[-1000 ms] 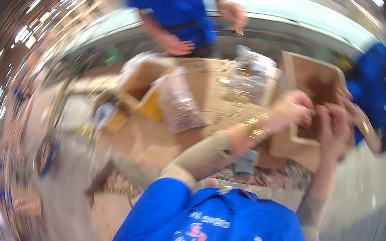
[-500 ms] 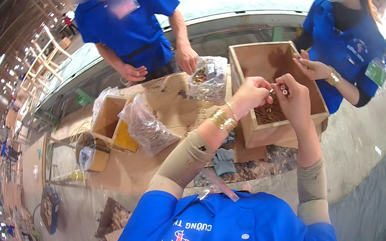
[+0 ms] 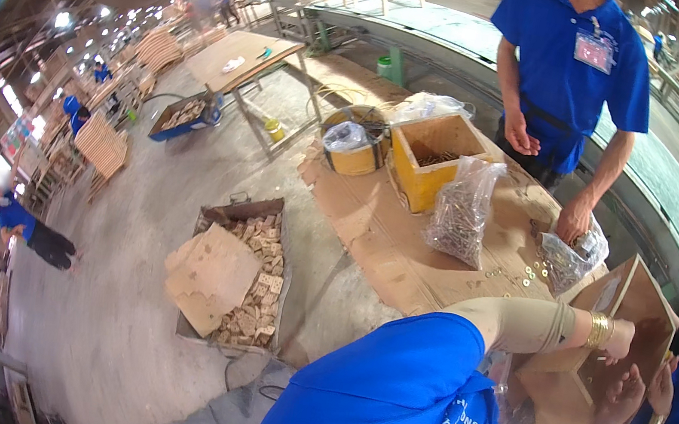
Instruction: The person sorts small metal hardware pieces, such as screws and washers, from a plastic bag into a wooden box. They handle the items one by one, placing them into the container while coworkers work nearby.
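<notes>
My left hand, with gold bangles at its wrist, is closed over the wooden box. A small pale piece shows by its fingers, too small to name. Just below it, my right hand has its fingers curled; whatever lies in them is hidden. Both hands are close together at the box, whose contents are mostly out of sight. A co-worker's hand is raised at the far right beside mine. Left of the box, another co-worker's hand reaches into a clear plastic bag of hardware.
On the cardboard-covered table stand a yellow wooden box and a full bag of screws. Loose washers lie near the open bag. A bin of wood offcuts sits on the floor to the left.
The view has swung left, so my hands and the wooden box now appear at the lower right. My hands have moved slightly apart. The co-worker's hand remains at the plastic bag.
</notes>
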The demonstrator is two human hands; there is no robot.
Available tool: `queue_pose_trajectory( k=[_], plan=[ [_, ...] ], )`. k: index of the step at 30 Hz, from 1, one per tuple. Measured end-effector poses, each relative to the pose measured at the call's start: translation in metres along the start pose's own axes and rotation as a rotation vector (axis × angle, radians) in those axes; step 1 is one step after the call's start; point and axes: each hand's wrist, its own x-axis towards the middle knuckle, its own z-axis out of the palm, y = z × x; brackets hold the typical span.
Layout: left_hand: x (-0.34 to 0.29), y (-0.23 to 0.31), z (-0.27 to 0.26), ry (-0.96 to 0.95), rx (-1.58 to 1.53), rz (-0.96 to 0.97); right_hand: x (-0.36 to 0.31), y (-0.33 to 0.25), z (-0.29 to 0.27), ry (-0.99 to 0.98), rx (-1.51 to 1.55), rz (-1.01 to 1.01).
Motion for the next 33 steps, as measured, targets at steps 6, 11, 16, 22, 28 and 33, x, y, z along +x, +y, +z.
queue_pose_trajectory(
  k=[6, 11, 16, 22, 28, 33],
  plan=[
    [-0.014, 0.019, 0.000, 0.071, 0.077, 0.038, 0.006, 0.000, -0.035, -0.123, 0.276, 0.189],
    [-0.015, -0.016, -0.022, 0.055, -0.691, 0.177, -0.002, -0.001, -0.039, -0.010, 0.318, 0.166],
    [-0.044, -0.153, -0.020, 0.251, -1.586, 0.327, 0.013, 0.016, 0.010, -0.212, 0.192, 0.191],
    [-0.090, -0.207, 0.026, 0.402, -1.357, 0.192, -0.004, 0.024, 0.087, -0.138, -0.243, 0.080],
    [-0.115, -0.149, 0.001, 0.235, -1.185, -0.157, -0.002, 0.031, 0.109, -0.179, -0.483, 0.108],
    [-0.125, -0.122, -0.019, 0.224, -1.036, -0.092, 0.000, 0.028, 0.113, -0.246, -0.623, 0.116]
  ],
)
